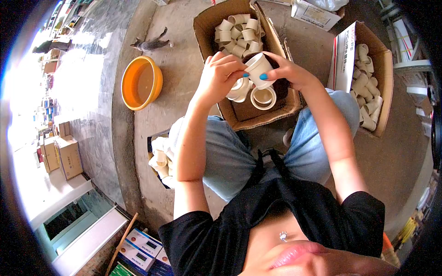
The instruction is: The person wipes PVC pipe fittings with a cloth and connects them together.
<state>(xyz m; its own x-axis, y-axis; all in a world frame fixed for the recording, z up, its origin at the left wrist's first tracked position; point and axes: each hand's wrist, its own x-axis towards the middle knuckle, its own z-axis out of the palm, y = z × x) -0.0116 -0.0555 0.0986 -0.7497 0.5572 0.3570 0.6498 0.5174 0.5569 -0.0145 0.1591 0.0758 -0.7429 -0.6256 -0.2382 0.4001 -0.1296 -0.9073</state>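
Note:
Above an open cardboard box, both hands are at a white plastic pipe fitting. My right hand grips it from the right, with the thumb across its front and the fingers partly hidden behind. The fingers of my left hand are pinched together at its left rim; whether they also hold something small I cannot tell. Just below, more white fittings lie in the near part of the box. Dark brown material, its kind unclear, sits beside them. Many cream pipe fittings fill the far part.
To the right stands a cardboard box of pipe fittings. More white fittings are in a container by my left knee. An orange basin and a grey cat are on the floor at left. Shelving lines the right.

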